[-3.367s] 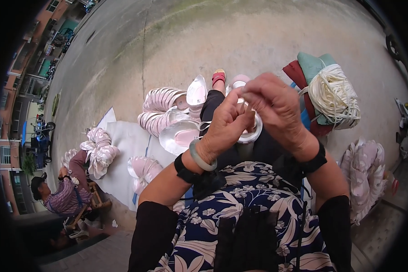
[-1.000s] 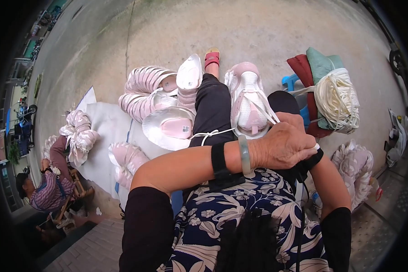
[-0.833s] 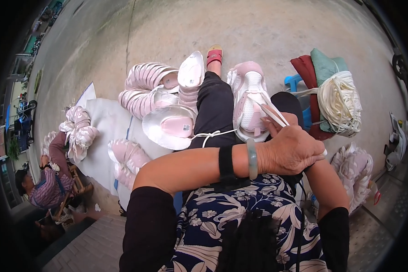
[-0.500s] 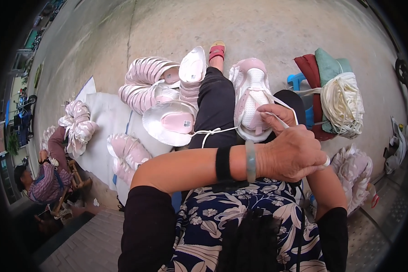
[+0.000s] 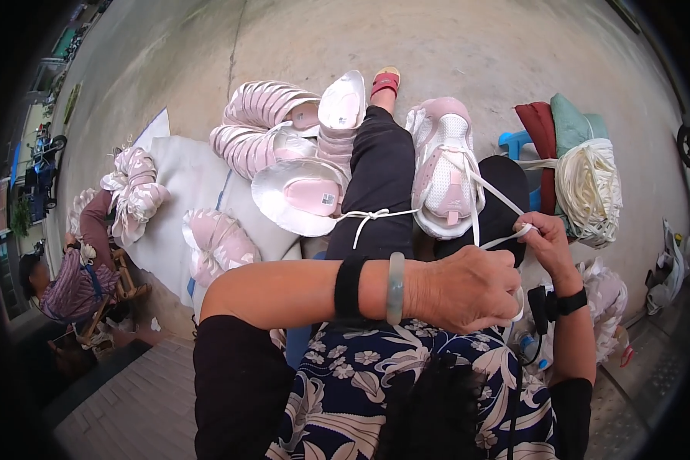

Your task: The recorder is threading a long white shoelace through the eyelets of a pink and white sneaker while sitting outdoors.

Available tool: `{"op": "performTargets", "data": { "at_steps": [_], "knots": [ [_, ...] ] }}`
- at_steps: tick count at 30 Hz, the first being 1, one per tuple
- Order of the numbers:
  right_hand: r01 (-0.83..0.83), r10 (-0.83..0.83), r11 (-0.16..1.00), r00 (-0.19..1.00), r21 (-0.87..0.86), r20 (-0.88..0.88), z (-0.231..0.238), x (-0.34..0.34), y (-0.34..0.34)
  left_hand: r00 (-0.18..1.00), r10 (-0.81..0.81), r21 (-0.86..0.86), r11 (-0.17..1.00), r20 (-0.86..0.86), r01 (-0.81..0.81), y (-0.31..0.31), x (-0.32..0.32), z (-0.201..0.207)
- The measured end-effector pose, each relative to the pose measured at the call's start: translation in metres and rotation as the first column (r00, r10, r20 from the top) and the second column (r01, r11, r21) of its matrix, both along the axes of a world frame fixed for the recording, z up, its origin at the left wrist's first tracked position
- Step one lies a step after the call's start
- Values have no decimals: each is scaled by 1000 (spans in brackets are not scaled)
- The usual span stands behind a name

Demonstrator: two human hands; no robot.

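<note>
A pink and white shoe upper (image 5: 442, 180) with a white mesh tongue rests across my thighs, toe away from me. A white shoelace (image 5: 502, 192) runs from its eyelets to my right hand (image 5: 548, 244), which pinches it between thumb and fingers to the right of the upper. My left hand (image 5: 468, 290), with a jade-like bangle at its wrist, is closed in front of my body; a bit of white shows past its fingers, apparently the shoelace. A thin white cord (image 5: 372, 217) tied in a bow joins the upper to a stack of uppers on the left.
Nested shoe uppers (image 5: 257, 115) stand left of my leg. Bundled uppers (image 5: 221, 244) lie on a pale sheet (image 5: 188, 172). At right are a hank of cream laces (image 5: 588, 188), folded red and green cloth (image 5: 571, 123) and a blue stool (image 5: 514, 142). Another person (image 5: 77, 287) sits far left.
My right hand has moved from over the upper out to the right, drawing the shoelace with it. My left hand has shifted slightly left and toward my body. The whole view has shifted a little.
</note>
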State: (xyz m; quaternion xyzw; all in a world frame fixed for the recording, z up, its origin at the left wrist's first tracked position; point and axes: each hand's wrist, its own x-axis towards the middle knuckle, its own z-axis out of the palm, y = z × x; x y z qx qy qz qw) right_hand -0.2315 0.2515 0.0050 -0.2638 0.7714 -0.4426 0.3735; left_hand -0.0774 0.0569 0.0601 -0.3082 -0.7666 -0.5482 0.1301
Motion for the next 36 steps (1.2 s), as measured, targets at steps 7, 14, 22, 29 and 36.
{"op": "performTargets", "data": {
  "at_steps": [7, 14, 22, 29, 36],
  "knots": [
    [74, -75, 997, 996, 27, 41, 2, 11, 7, 999, -3, 0, 1000, -34, 3, 10, -5, 3],
    [109, -111, 993, 993, 43, 48, 1, 11, 6, 998, 13, 17, 1000, -59, -12, 15, -7, 5],
    [15, -29, 998, 978, 69, 205, 35, 15, -26, 991, 96, 50, 994, -90, -92, 14, -14, 9],
    [-226, 216, 973, 832, 42, -512, 40, -23, -76, 991, 2, -25, 1000, -133, -5, 30, -22, 10],
    [-401, 411, 896, 594, 188, -691, 10, -3, -136, 994, -92, -100, 991, -63, 86, 35, -19, 1]
  ]
}}
